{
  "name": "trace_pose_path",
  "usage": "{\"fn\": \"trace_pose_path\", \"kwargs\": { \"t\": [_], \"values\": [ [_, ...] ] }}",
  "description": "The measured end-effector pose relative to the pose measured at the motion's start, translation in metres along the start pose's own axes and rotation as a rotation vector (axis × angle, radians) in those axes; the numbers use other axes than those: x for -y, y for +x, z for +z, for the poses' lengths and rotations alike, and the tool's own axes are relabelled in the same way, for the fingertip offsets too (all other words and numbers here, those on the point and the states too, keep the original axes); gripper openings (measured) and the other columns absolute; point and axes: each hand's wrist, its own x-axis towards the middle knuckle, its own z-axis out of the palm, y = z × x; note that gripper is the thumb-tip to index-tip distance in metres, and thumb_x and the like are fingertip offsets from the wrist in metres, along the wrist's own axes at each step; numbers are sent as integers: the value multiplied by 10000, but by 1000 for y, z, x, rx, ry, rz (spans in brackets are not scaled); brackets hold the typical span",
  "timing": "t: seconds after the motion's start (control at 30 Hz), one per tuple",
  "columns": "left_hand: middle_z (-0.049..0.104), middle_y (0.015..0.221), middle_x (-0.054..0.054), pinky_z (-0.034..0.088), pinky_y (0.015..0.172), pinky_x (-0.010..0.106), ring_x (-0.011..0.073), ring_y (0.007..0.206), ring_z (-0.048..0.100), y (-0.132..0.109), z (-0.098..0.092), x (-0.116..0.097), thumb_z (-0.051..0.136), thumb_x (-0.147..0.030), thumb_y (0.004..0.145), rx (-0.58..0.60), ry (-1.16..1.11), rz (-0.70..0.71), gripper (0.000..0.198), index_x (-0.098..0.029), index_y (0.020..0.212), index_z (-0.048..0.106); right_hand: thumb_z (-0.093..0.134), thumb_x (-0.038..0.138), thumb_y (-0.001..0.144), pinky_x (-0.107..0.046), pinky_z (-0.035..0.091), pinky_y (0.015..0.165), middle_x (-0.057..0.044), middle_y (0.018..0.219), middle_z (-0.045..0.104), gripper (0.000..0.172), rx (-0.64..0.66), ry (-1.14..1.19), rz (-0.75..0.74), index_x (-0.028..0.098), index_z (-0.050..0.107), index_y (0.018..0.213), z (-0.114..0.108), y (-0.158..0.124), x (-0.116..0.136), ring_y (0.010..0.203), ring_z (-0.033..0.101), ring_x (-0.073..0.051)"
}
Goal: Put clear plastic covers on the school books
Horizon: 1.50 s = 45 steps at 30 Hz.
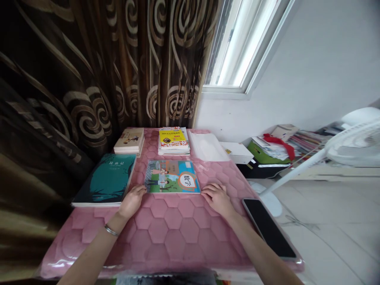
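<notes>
A colourful picture-cover book (172,176) lies flat in the middle of the pink quilted table cover (166,233). My left hand (132,200) rests on the cover with its fingers touching the book's near left corner. My right hand (216,197) lies with fingers stretched flat at the book's near right corner. Neither hand holds anything. A thin bracelet (111,230) circles my left wrist.
A dark teal book (107,180) lies left of the picture book. At the back stand a beige book stack (130,141), a yellow-topped stack (173,140) and a clear plastic sleeve (207,147). A black tablet (268,227) lies at the table's right edge. A white fan (353,144) stands right.
</notes>
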Motion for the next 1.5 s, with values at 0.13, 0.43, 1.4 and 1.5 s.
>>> {"fn": "trace_pose_path", "kwargs": {
  "t": [0.13, 0.43, 1.4, 1.5],
  "values": [
    [688, 946, 69, 456, 870, 404, 206, 893, 600, 16, -11, -24, 503, -148, 876, 29, 60, -20, 176, -171, 863, 677, 579, 259, 800, -377, 302, 874, -71, 1013, 669, 161, -8, -113, 142, 194, 624, 940, -8, 15, 33, 1011, 527, -244],
    [685, 958, 38, 339, 975, 403, 179, 938, 581, 51, 12, -61, 530, -158, 882, 68, 25, 49, 172, -214, 914, 689, 603, 197, 756, -458, 285, 928, -212, 1210, 558, 406, 53, -317, 493, 97, 540, 1144, -30, 42, 79, 1176, 426, -344],
    [713, 1001, 46, 468, 867, 360, 173, 920, 626, 11, -3, -11, 454, -167, 923, -13, -42, -11, 229, -181, 848, 670, 562, 264, 904, -368, 368, 826, 7, 1059, 715, 195, -7, 155, -4, 310, 734, 824, 16, 13, 16, 989, 598, -192],
    [706, 973, 44, 484, 898, 354, 161, 912, 633, 7, 3, -8, 418, -141, 928, -30, -72, 6, 257, -175, 858, 662, 527, 278, 918, -387, 402, 860, 2, 1072, 713, 211, 23, 202, -44, 321, 732, 892, 19, 13, 8, 1002, 606, -198]
  ]
}}
